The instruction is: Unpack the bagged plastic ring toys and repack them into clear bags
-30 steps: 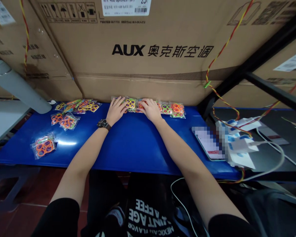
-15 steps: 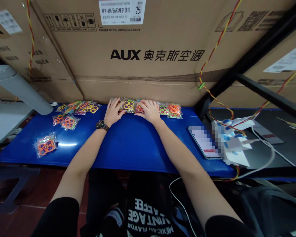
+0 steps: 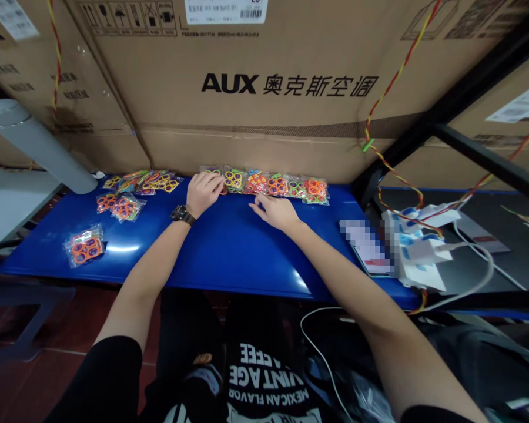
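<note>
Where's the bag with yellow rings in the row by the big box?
In the head view, the yellow-ring bag is just right of the left hand, in front of the AUX carton and beside the red-and-orange bag.

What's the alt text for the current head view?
Left hand at the left end, right hand just in front, of a row of clear packets of bright rings on a blue tabletop. An AUX carton stands behind; more packets lie left.

Blue tbl (image 3: 238, 247), red tile flr (image 3: 81, 317)
</note>
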`<action>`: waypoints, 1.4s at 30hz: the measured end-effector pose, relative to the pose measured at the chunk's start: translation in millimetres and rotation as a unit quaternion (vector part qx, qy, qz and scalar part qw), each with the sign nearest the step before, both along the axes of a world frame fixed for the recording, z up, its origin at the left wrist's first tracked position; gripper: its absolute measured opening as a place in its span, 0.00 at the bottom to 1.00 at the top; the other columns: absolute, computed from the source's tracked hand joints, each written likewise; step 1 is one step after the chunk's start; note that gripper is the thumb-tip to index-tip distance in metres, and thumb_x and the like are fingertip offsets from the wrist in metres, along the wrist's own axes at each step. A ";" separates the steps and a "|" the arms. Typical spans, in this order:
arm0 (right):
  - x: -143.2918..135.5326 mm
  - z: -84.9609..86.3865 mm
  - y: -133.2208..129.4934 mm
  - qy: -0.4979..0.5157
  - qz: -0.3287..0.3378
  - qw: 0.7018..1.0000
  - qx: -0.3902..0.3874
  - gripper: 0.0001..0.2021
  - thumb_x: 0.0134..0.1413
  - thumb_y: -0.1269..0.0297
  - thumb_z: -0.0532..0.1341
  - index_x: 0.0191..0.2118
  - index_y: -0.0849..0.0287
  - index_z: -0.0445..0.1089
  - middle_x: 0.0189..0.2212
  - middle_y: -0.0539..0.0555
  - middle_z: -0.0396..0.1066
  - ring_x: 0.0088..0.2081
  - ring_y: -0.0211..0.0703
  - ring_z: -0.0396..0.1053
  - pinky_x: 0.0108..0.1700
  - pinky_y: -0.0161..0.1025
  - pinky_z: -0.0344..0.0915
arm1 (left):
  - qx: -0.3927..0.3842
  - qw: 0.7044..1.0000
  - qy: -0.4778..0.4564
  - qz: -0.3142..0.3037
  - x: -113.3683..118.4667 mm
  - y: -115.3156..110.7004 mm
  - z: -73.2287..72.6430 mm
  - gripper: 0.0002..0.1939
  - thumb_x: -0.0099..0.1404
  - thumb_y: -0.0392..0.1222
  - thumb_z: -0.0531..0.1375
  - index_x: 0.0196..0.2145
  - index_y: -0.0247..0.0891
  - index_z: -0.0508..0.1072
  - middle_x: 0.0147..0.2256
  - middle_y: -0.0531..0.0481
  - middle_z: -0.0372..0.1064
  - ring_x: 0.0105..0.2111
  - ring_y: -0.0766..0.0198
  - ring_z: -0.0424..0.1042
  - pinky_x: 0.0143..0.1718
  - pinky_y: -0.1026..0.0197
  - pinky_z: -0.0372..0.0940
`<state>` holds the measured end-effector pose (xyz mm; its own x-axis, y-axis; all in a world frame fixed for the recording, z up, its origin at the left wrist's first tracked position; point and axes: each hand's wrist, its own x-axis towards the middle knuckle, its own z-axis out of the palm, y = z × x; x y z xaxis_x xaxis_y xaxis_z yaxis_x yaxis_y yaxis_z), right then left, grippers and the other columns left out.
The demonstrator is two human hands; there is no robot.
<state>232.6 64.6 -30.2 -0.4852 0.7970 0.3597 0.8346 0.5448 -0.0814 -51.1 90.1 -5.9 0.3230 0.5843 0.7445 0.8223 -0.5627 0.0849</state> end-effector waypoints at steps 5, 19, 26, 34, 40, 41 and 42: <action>12.4 -10.2 -10.3 0.042 0.020 0.995 -0.089 0.16 0.75 0.49 0.52 0.44 0.53 0.70 0.31 0.53 0.78 0.30 0.46 0.73 0.31 0.40 0.54 | -0.016 0.999 -0.026 0.042 -22.1 -13.2 37.1 0.16 0.80 0.49 0.55 0.43 0.39 0.80 0.42 0.43 0.81 0.44 0.55 0.77 0.48 0.53 0.66; 8.6 -7.5 -11.4 0.087 0.047 0.984 -0.146 0.19 0.70 0.49 0.57 0.55 0.52 0.75 0.29 0.51 0.75 0.29 0.44 0.72 0.32 0.39 0.58 | -0.124 0.877 -0.047 0.461 -228.3 -187.7 11.7 0.30 0.72 0.64 0.58 0.58 0.38 0.77 0.62 0.34 0.72 0.65 0.30 0.62 0.64 0.26 0.56; 10.0 -11.4 -10.9 0.088 0.045 0.985 -0.145 0.21 0.70 0.47 0.57 0.57 0.52 0.76 0.31 0.52 0.76 0.31 0.46 0.74 0.33 0.40 0.62 | -0.228 0.869 -0.017 0.438 -239.6 -210.2 -14.7 0.47 0.71 0.70 0.54 0.73 0.31 0.61 0.69 0.24 0.61 0.68 0.31 0.62 0.67 0.35 0.59; 11.0 -15.1 -12.4 0.084 0.041 0.986 -0.141 0.22 0.70 0.44 0.56 0.57 0.50 0.77 0.31 0.52 0.77 0.32 0.47 0.76 0.34 0.41 0.66 | -0.274 0.869 0.071 0.405 -209.9 -186.8 -1.7 0.44 0.74 0.70 0.49 0.77 0.42 0.52 0.77 0.31 0.43 0.62 0.27 0.69 0.61 0.34 0.62; 11.2 -15.8 -13.0 0.087 0.041 0.985 -0.142 0.23 0.70 0.43 0.55 0.56 0.50 0.77 0.31 0.52 0.76 0.32 0.48 0.76 0.34 0.41 0.66 | -0.270 0.872 0.089 0.399 -210.3 -165.8 -3.5 0.35 0.78 0.60 0.46 0.75 0.41 0.59 0.72 0.37 0.60 0.62 0.32 0.67 0.62 0.35 0.60; 11.1 -16.0 -13.0 0.088 0.041 0.985 -0.144 0.24 0.70 0.42 0.54 0.56 0.50 0.77 0.30 0.52 0.76 0.32 0.48 0.76 0.34 0.41 0.66 | -0.272 0.871 0.082 0.401 -210.8 -163.1 -4.2 0.34 0.78 0.58 0.47 0.74 0.39 0.60 0.68 0.36 0.66 0.61 0.34 0.67 0.61 0.36 0.61; 10.9 -16.3 -13.0 0.089 0.042 0.985 -0.145 0.24 0.70 0.42 0.54 0.56 0.50 0.77 0.30 0.52 0.76 0.32 0.48 0.76 0.34 0.41 0.66 | -0.274 0.869 0.076 0.405 -211.3 -160.7 -4.8 0.33 0.78 0.56 0.48 0.74 0.38 0.61 0.65 0.35 0.70 0.60 0.34 0.68 0.59 0.38 0.62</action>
<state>243.5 51.6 -46.5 -0.5039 0.8382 0.2086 0.7462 0.5441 -0.3837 -262.3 -70.6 -10.7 -0.2890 0.9190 0.2681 0.9550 0.2961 0.0142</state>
